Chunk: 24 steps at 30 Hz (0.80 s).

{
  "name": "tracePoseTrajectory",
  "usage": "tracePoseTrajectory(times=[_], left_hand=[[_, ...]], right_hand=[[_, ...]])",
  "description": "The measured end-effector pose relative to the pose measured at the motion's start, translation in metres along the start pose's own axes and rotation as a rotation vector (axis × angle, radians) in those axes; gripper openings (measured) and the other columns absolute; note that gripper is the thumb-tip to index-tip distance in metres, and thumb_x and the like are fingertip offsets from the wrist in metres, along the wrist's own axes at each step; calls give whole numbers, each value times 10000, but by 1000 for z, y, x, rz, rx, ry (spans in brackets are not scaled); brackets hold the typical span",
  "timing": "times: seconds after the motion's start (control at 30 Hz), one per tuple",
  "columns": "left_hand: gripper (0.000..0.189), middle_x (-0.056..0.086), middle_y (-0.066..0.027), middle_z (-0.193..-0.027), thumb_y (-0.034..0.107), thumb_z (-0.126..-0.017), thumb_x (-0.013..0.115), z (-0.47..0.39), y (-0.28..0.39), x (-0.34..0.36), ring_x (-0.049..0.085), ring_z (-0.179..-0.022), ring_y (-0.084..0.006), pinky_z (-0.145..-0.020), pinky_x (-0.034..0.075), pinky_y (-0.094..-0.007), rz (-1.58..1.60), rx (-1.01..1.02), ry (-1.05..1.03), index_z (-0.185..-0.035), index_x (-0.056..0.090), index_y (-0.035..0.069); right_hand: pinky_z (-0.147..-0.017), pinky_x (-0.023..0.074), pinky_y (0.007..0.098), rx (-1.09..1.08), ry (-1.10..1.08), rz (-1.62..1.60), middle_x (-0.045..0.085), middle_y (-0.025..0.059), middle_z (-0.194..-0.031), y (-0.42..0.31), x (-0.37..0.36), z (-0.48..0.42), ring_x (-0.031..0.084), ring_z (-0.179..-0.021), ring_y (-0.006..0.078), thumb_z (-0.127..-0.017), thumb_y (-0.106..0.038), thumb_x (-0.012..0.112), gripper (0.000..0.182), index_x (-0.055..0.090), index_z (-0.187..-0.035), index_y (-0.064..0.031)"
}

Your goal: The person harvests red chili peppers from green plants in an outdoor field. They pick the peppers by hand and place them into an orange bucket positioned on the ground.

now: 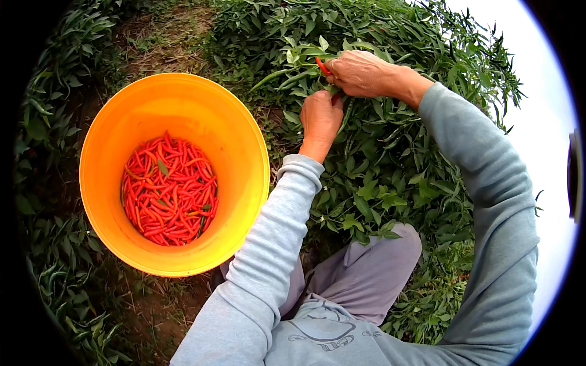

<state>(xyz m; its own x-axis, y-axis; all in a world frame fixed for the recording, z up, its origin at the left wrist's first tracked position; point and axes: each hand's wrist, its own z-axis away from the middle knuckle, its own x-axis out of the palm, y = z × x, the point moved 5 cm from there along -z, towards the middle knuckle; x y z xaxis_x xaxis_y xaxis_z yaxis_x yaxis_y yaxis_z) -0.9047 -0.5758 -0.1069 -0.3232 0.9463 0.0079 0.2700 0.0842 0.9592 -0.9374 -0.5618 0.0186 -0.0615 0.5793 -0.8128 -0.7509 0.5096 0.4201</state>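
Note:
My right hand [359, 73] is closed at the upper part of a chilli plant [366, 169], with a red chilli pepper [322, 66] sticking out from its fingertips. Just below it, my left hand [322, 116] is curled, fingers shut on something red at the stems, likely a chilli, mostly hidden by the fingers. Green chillies [271, 78] hang left of my right hand. A large yellow plastic bucket [233, 114] stands left of my left forearm, its bottom covered by a heap of red chillies [169, 192] with a few leaves among them.
Dense chilli plants with green pods rise ahead and to the right, close to my knee. Another row of plants [59, 256] lines the left edge. Between the rows runs a strip of soil and dry grass [160, 41], with the bucket over it.

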Motion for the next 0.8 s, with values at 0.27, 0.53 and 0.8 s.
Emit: tracePoseTrajectory(times=[0.27,0.53,0.8], left_hand=[[206,649,-225,-753,130,-815,599,2,-5,9,636,-729,-365,-693,482,-436,114,-113,-130,-859,650,-64],[320,628,-268,-908,161,-829,539,0,9,6,611,-865,-407,-782,460,-430,523,132,54,-1047,600,-66],[328,631,-285,-924,202,-828,530,-2,-3,7,592,-859,-433,-801,453,-441,265,-330,-168,-976,628,-73]], right_hand=[[-457,325,293,192,-64,-667,517,14,-561,11,-20,21,444,-494,92,-680,-240,608,227,629,-711,-16],[-427,327,214,-118,-193,-1158,620,21,-683,-84,-77,23,439,-456,43,-790,-283,639,288,648,-865,-5],[-979,476,409,-165,106,-970,548,191,-1292,-50,-95,-7,593,-1120,311,-881,-612,519,767,473,-1366,-21]])
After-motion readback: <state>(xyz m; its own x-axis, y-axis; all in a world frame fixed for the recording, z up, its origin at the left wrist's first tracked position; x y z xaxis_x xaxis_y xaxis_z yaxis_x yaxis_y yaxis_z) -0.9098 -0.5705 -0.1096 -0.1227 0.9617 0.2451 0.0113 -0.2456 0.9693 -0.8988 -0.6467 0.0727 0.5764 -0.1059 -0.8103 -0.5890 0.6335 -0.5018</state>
